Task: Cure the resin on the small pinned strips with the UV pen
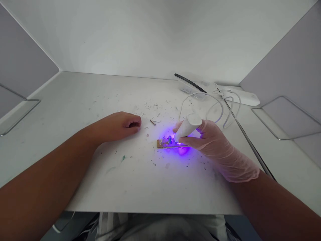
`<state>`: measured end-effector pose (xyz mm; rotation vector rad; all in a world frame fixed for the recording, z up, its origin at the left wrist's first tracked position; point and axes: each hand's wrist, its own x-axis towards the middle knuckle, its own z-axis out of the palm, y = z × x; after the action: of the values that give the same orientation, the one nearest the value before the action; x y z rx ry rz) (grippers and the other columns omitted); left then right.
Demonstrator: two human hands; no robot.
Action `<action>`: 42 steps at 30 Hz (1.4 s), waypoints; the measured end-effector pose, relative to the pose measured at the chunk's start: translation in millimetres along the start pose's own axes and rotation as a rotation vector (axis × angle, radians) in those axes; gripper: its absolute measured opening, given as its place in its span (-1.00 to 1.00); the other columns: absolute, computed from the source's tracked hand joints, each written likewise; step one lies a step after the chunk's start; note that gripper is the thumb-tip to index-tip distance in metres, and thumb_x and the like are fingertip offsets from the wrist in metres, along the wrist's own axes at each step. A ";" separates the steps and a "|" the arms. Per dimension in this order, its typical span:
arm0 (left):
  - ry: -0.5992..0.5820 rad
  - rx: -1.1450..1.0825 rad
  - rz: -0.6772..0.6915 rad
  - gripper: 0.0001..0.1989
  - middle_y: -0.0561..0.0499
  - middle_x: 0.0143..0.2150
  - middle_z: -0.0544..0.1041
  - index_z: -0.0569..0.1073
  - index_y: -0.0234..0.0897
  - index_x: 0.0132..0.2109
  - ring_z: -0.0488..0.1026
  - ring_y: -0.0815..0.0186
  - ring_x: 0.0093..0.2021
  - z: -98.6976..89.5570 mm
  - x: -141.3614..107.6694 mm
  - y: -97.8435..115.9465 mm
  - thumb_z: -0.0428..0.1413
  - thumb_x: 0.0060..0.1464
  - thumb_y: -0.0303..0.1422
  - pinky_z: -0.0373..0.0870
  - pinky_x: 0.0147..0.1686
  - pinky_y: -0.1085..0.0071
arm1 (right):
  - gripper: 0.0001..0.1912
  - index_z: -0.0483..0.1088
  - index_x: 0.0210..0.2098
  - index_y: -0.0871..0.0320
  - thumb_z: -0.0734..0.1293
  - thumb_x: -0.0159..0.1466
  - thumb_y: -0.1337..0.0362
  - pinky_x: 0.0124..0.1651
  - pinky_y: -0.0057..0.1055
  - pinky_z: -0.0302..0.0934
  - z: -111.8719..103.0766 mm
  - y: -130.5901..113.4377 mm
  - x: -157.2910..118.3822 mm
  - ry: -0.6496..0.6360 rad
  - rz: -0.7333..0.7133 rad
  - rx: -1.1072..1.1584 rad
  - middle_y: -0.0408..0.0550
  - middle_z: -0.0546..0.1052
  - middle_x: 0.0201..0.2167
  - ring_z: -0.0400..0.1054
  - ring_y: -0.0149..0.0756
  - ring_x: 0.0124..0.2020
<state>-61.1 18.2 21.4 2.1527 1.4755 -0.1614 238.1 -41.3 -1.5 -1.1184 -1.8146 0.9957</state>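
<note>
My right hand (208,140), in a thin translucent glove, grips a white handheld UV lamp (188,127). The lamp is tilted, its lower end glowing violet over a narrow wooden strip (159,144) on the table. Small clear and blue-green pieces (170,139) sit on the strip; its right part is hidden behind the lamp and fingers. Bare and loosely curled, my left hand (121,125) rests on the table left of the strip, apart from it, with nothing visible in the fingers. A short metal cylinder (152,122) lies just beyond its fingertips.
A white cable (223,110) loops behind my right hand toward a long white device (242,96). A dark-edged object (190,82) and clear bags (188,90) lie at the back. Dark crumbs and a green smear (123,158) mark the white table (140,187). Wire frames (278,138) stand at both sides.
</note>
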 end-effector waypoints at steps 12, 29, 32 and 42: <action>0.006 -0.002 0.020 -0.85 0.06 -0.44 0.32 0.37 -0.17 -0.35 0.20 0.33 -0.45 1.2 0.9 -2.3 0.04 0.12 -0.22 0.14 -0.47 0.33 | -0.94 0.55 -0.38 0.07 0.50 0.15 0.27 -0.26 -0.23 0.48 -1.4 2.6 -0.1 0.008 -0.004 -0.010 -0.08 0.65 -0.29 0.52 -0.27 -0.37; 0.015 -0.009 0.021 -0.85 0.06 -0.45 0.33 0.39 -0.18 -0.35 0.21 0.34 -0.46 1.5 0.8 -3.0 0.05 0.13 -0.23 0.15 -0.47 0.35 | -0.92 0.55 -0.36 0.07 0.49 0.14 0.24 -0.21 -0.18 0.50 -1.3 5.0 0.6 0.009 -0.004 -0.019 -0.09 0.65 -0.33 0.54 -0.23 -0.34; 0.012 -0.005 0.025 -0.85 0.06 -0.45 0.32 0.38 -0.18 -0.35 0.21 0.33 -0.45 0.8 0.5 -2.0 0.05 0.12 -0.23 0.15 -0.47 0.34 | -0.91 0.55 -0.35 0.06 0.50 0.15 0.23 -0.17 -0.15 0.50 -1.6 7.2 0.8 0.007 -0.021 -0.015 -0.10 0.65 -0.33 0.56 -0.21 -0.31; -0.002 -0.008 0.012 -0.86 0.07 -0.43 0.34 0.36 -0.15 -0.34 0.22 0.32 -0.43 1.9 1.8 -2.9 0.04 0.13 -0.23 0.14 -0.44 0.34 | -0.91 0.54 -0.37 0.06 0.50 0.15 0.24 -0.24 -0.20 0.48 -0.5 5.0 0.4 0.010 -0.020 0.003 -0.09 0.65 -0.33 0.53 -0.24 -0.34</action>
<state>-62.7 19.5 18.1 2.1541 1.4601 -0.1530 240.0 -39.3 -5.7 -1.0992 -1.8121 0.9792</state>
